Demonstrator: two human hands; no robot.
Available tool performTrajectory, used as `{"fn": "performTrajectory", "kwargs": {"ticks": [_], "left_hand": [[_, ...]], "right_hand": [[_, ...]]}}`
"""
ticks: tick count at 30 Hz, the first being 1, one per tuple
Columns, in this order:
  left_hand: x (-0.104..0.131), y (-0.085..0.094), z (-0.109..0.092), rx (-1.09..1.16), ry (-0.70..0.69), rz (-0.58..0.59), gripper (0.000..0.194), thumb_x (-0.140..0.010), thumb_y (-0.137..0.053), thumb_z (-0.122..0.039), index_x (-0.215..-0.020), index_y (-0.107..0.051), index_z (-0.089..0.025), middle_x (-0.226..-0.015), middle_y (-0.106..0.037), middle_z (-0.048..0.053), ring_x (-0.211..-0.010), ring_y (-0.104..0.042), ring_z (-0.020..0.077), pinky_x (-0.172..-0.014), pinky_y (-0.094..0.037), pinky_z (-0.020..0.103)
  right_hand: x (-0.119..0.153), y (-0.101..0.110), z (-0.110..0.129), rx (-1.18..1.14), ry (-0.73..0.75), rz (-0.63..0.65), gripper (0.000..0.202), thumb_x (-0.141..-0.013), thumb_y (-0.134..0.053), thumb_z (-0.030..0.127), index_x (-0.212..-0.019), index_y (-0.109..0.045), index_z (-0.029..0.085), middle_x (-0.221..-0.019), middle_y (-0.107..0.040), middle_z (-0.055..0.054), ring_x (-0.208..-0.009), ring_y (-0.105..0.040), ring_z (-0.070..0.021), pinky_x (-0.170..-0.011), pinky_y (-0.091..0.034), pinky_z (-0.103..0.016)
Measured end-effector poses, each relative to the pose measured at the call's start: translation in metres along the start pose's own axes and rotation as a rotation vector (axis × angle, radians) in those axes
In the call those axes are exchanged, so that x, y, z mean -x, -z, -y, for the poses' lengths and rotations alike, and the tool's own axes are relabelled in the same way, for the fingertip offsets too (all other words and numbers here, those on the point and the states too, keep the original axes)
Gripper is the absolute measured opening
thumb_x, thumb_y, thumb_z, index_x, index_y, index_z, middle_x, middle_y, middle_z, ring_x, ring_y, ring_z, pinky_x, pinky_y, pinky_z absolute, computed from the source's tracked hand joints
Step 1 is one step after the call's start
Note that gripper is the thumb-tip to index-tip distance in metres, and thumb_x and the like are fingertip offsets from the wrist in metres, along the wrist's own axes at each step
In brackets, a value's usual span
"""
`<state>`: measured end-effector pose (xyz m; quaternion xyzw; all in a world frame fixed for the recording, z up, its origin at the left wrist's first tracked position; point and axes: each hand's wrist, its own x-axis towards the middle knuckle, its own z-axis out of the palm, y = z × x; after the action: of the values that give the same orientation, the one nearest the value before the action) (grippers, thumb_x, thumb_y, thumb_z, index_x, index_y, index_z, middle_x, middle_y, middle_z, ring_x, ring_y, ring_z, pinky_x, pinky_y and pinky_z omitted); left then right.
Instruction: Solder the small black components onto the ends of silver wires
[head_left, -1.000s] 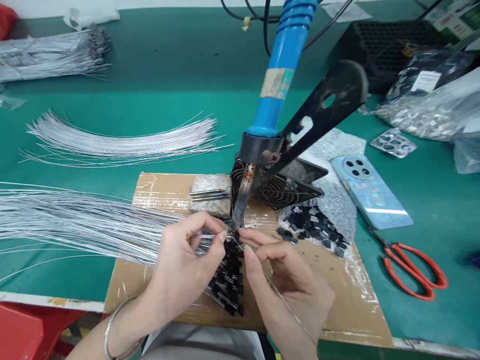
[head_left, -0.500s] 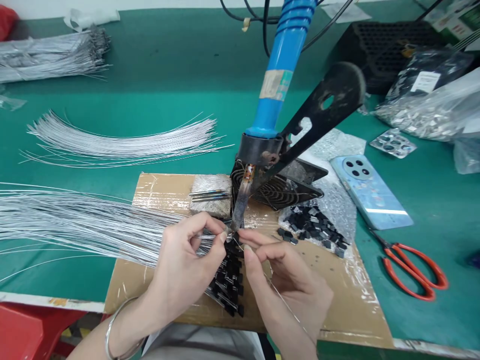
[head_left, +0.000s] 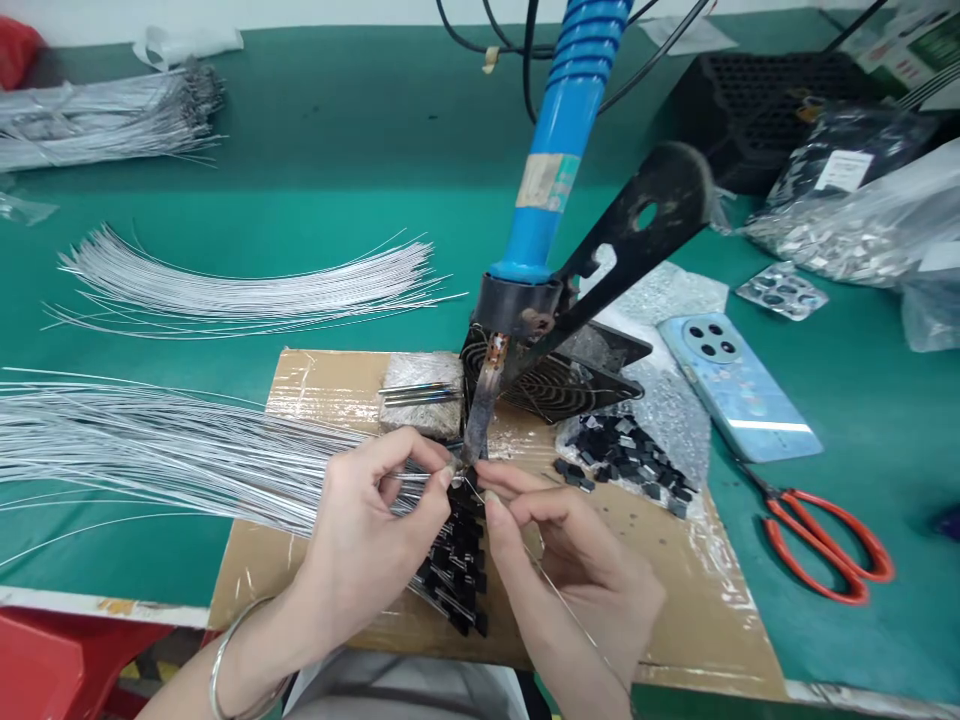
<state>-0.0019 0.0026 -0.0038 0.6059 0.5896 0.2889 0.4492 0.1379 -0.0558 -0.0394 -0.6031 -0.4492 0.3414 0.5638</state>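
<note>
A soldering iron (head_left: 536, 215) with a blue handle hangs tip down in a black metal holder (head_left: 637, 225). Just left of its tip, my left hand (head_left: 379, 515) pinches the end of a thin grey wire between thumb and forefinger. My right hand (head_left: 574, 585) is closed on a strand of solder wire (head_left: 566, 607), which trails down across the palm, its front end near the iron's tip. Under my hands lies a bundle of grey wires (head_left: 217, 455) with black pieces (head_left: 457, 570) at their ends. The exact contact at the tip is partly hidden by my fingers.
Cardboard (head_left: 675, 600) covers the table under the work. Behind the iron sits a black fan (head_left: 555, 385); to its right are loose black pieces (head_left: 630, 455), a phone (head_left: 739, 385) and red-handled scissors (head_left: 825, 545). More wires (head_left: 247, 290) lie at the back left.
Both hands stay at the iron's tip in almost the same pose. The view has shifted very slightly.
</note>
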Motion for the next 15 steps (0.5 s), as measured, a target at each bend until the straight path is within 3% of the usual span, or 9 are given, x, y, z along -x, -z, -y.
{"fn": "performTrajectory", "kwargs": {"ticks": [6, 15], "left_hand": [[0.0001, 0.0, 0.0005, 0.013, 0.007, -0.004, 0.015, -0.086, -0.059, -0.021, -0.075, -0.068, -0.018, -0.083, -0.076, 0.007, -0.069, -0.06, 0.0172, -0.052, -0.032, 0.028], [0.0001, 0.0001, -0.0007, 0.005, 0.0, -0.006, 0.016, -0.086, -0.058, -0.021, -0.074, -0.068, -0.017, -0.082, -0.076, 0.006, -0.064, -0.056, 0.0156, -0.052, -0.031, 0.029]], "right_hand": [[0.0002, -0.0009, 0.0003, 0.009, 0.008, -0.012, 0.016, -0.092, -0.073, 0.017, -0.078, -0.067, 0.023, -0.108, -0.083, -0.004, -0.101, -0.08, -0.0194, -0.088, -0.061, -0.027], [-0.0004, -0.0015, 0.0004, 0.007, 0.008, -0.008, 0.016, -0.093, -0.073, 0.018, -0.078, -0.067, 0.022, -0.109, -0.083, -0.007, -0.102, -0.08, -0.0216, -0.088, -0.063, -0.03]]}}
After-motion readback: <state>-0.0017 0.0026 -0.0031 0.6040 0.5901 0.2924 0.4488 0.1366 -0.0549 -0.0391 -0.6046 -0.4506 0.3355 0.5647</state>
